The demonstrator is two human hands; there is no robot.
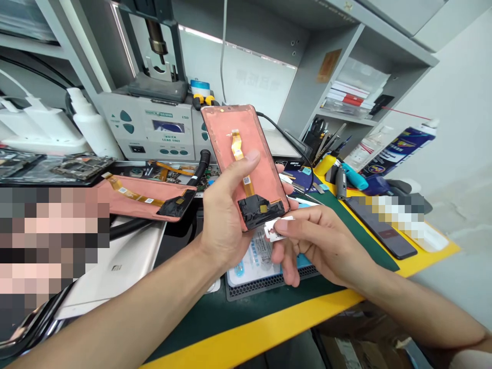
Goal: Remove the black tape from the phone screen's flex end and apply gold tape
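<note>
A phone screen panel (265,159) with a pink-orange back is held up and tilted in my left hand (226,210), the thumb lying across its face and fingertips showing at its right edge. A gold flex cable (237,146) runs down the panel to a black section (255,211) at its lower end. My right hand (323,238) pinches a small white slotted blade (273,230) between thumb and fingers, close beside the panel's lower right corner. Whether blade and panel touch is unclear. A second pink-orange panel (130,192) lies to the left.
Behind stand a grey soldering station (154,128) and a white bottle (90,123). A dark phone (380,225) lies right, near a teal tool (353,177) and a blue can (403,148). A white device (123,266) sits left, and a perforated mat (269,287) lies below my hands.
</note>
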